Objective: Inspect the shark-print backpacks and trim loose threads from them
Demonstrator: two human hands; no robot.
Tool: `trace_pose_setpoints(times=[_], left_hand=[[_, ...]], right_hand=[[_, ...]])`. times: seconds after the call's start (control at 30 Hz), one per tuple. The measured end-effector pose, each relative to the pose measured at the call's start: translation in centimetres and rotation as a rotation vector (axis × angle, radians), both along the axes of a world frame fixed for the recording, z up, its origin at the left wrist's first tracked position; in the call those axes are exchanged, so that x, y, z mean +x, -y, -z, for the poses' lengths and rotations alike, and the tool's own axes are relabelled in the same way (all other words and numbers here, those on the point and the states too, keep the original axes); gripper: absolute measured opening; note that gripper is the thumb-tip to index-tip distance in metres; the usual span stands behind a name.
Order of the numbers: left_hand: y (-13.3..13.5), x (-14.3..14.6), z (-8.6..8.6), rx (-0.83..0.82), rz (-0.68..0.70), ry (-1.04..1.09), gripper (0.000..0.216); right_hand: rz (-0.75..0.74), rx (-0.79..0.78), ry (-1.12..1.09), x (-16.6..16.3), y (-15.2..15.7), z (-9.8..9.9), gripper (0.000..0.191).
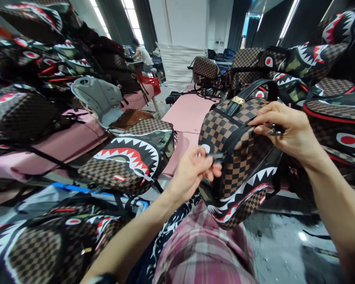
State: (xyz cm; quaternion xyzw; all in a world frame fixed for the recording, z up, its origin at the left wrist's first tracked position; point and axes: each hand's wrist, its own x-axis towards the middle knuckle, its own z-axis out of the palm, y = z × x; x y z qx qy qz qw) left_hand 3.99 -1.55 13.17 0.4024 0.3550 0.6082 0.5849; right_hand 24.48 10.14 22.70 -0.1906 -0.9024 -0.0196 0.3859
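Note:
A brown-and-black checkered backpack [235,142] with a shark-mouth print stands tilted before me, against my lap. Its black top handle [251,92] bears a gold-coloured buckle. My left hand [193,169], slightly blurred, pinches a dark zipper pull [217,156] at the bag's left side, by the black zipper. On the upper right of the bag, the thumb and forefinger of my right hand [286,126] meet at its edge. Tucked in that hand's curled fingers is a small dark metal tool [275,129], whose kind I cannot make out.
Another shark-print backpack [130,156] lies to the left, beside a grey molded panel [99,98]. Pink-covered tables [186,112] run away from me. Backpacks are piled at left [41,59] and right [334,106]. A person [143,55] sits far back near a red crate [154,83].

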Motion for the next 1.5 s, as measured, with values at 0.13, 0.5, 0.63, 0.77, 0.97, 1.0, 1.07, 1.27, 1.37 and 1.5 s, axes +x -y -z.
trace_pose_setpoints(times=[0.13, 0.5, 0.63, 0.77, 0.97, 1.0, 1.07, 1.27, 1.37, 1.5], left_hand=[[-1.0, -0.8, 0.8, 0.325, 0.028, -0.422, 0.030], [-1.2, 0.6, 5.1, 0.870, -0.017, -1.536, 0.013], [0.6, -0.2, -0.4, 0.861, -0.010, -1.411, 0.017], [0.4, -0.4, -0.5, 0.654, 0.116, -1.492, 0.016], [-2.4, -1.5, 2.4, 0.430, 0.453, -1.417, 0.019], [-2.8, -1.8, 2.1, 0.417, 0.497, -1.388, 0.020], [-3.7, -2.2, 1.4, 0.398, 0.528, -1.367, 0.023], [-6.3, -1.8, 1.3, 0.709, 0.404, -1.707, 0.057], [-6.7, -0.8, 2.6, 0.681, 0.470, -1.840, 0.088], [-6.6, 0.2, 4.4, 0.633, 0.401, -1.895, 0.100]], right_hand=[[0.003, 0.011, -0.054, 1.0, -1.1, 0.0, 0.010], [0.149, -0.090, -0.238, 2.9, -4.4, 0.1, 0.012], [0.254, -0.184, -0.320, 3.8, -6.4, 1.3, 0.020], [0.315, -0.384, -0.341, 3.5, -3.9, 5.8, 0.019], [-0.077, -0.635, 0.119, -0.1, 7.5, 11.6, 0.031], [-0.063, -0.647, 0.206, -0.7, 8.7, 11.9, 0.036], [0.056, -0.656, 0.323, -1.6, 10.0, 12.2, 0.044], [0.284, -0.629, 0.668, -3.3, 9.3, 11.5, 0.028], [0.316, -0.607, 0.750, -3.6, 9.7, 11.7, 0.031], [0.240, -0.653, 0.630, -3.5, 10.8, 12.2, 0.040]])
